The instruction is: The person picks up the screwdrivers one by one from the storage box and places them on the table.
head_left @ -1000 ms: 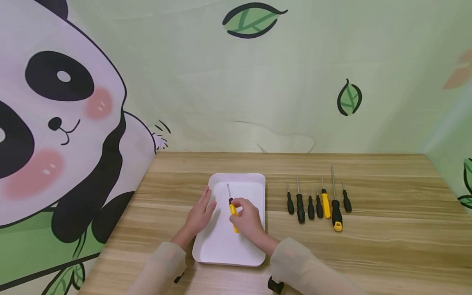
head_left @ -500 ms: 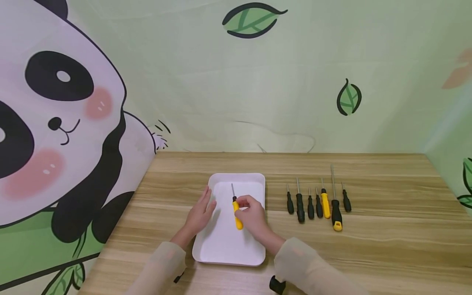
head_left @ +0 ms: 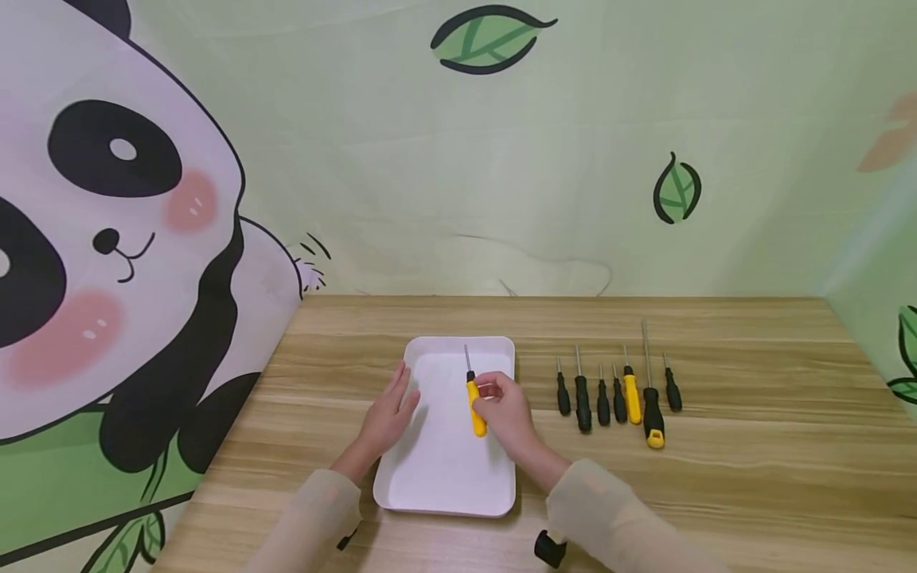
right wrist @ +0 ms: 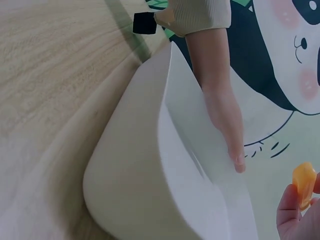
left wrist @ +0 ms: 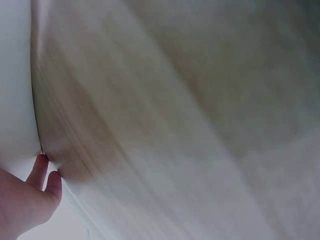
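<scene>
My right hand (head_left: 509, 414) pinches a yellow screwdriver (head_left: 476, 406) by its handle, with the metal shaft pointing away from me. The screwdriver is over the right part of a white tray (head_left: 430, 497); nothing else shows in the tray. In the right wrist view the end of the yellow handle (right wrist: 303, 182) sticks out between the right fingers. My left hand (head_left: 387, 414) rests at the tray's left rim with its fingers extended. The left wrist view has only part of that hand (left wrist: 30, 205) at the lower left, against the tray's edge.
Right of the tray, several screwdrivers lie in a row on the wooden table (head_left: 752, 477). Most have black handles; one is yellow (head_left: 632, 398), and the longest (head_left: 653, 418) has a yellow end. A panda-printed backdrop (head_left: 401, 199) rises behind the table.
My right hand has moved the yellow screwdriver to the right and slightly away from me over the tray. The left hand has stayed at the rim.
</scene>
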A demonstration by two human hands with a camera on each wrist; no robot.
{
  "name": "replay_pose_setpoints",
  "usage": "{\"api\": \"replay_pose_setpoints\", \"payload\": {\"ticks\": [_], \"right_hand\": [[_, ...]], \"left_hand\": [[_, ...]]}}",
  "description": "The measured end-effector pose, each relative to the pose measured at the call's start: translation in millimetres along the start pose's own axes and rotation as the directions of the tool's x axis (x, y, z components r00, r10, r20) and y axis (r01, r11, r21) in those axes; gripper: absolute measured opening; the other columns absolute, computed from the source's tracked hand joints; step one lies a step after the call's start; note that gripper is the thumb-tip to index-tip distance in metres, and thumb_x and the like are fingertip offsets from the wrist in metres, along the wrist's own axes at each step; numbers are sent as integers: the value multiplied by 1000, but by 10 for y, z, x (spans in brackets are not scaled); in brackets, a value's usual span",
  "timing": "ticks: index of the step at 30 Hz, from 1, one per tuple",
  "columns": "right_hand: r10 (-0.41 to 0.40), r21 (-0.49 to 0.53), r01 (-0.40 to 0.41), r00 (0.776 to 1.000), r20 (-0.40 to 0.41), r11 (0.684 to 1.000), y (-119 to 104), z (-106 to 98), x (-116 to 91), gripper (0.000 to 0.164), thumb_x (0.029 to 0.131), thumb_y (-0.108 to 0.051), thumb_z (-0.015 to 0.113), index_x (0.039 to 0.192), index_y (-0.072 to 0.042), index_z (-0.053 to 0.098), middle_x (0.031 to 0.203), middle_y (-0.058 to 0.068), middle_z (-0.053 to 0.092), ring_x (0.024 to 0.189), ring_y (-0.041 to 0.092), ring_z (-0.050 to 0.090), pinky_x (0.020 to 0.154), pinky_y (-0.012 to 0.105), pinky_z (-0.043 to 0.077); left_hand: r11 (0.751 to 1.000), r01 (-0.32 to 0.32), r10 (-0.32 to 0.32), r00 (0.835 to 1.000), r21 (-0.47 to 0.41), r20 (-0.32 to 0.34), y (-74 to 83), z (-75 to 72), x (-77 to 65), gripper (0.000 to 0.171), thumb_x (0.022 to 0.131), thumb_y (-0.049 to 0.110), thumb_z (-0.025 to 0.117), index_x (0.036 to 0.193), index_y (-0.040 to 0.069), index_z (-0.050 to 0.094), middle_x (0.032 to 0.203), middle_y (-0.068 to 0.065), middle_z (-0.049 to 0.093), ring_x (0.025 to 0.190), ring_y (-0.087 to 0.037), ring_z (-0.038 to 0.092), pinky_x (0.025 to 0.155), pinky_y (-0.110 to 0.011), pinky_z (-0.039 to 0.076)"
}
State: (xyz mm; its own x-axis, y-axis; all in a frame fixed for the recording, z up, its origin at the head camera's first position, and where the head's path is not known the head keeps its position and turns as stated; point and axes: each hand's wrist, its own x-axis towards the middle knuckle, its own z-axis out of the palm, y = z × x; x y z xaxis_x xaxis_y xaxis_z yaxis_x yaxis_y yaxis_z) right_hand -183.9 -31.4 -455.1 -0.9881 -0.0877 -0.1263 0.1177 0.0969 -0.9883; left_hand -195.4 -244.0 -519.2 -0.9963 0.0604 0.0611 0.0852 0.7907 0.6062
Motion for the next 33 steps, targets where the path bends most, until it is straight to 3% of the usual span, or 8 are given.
{"api": "replay_pose_setpoints", "payload": {"ticks": [17,33], "right_hand": [[-2,32,4,998,-62,999,-5,-335,79,26,75,8,52,101,3,56,93,15,53,77,19,48,63,19,45],[15,0,-15,994,-112,1000,-11,-637,116,27,78,7,52,104,3,55,100,14,53,83,18,49,66,17,46]], "left_hand": [[1000,2,-2,1000,-10,-7,-3,7,-3,55,95,34,38,141,6,26,151,-4,16,134,-29,27,106,-50,27],[1000,4,-4,1000,-14,-3,16,-6,-13,56,94,34,38,141,6,26,151,-4,16,134,-29,26,107,-50,26]]}}
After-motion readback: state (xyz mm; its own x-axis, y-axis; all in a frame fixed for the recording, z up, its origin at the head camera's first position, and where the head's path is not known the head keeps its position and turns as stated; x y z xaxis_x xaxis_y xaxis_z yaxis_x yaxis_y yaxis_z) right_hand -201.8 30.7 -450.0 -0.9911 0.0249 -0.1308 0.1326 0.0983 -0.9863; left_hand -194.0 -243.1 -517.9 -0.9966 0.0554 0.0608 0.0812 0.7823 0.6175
